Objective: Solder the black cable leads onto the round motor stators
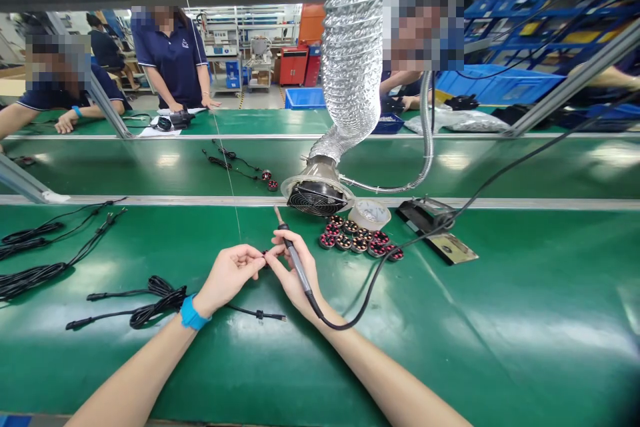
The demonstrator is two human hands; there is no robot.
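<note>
My left hand point(233, 275), with a blue band at the wrist, pinches a small dark part point(265, 259) between thumb and fingertips. That part is mostly hidden by fingers. My right hand point(296, 275) holds a soldering iron point(297, 261), its tip tilted up and away from the part. The thumb and a finger of this hand meet the same small part. To the right of my hands sit several round coil-wound parts point(359, 244), red, black and copper coloured. A coiled black cable point(160, 303) lies by my left wrist, with one end running under my forearms.
A fume extractor hood point(320, 190) hangs beyond my hands on a silver duct point(353, 47). Behind the coil parts is a tape roll point(370, 215), with an iron stand point(425, 217) to its right. More black cables point(50, 270) lie left. Several co-workers are across the bench point(500, 347).
</note>
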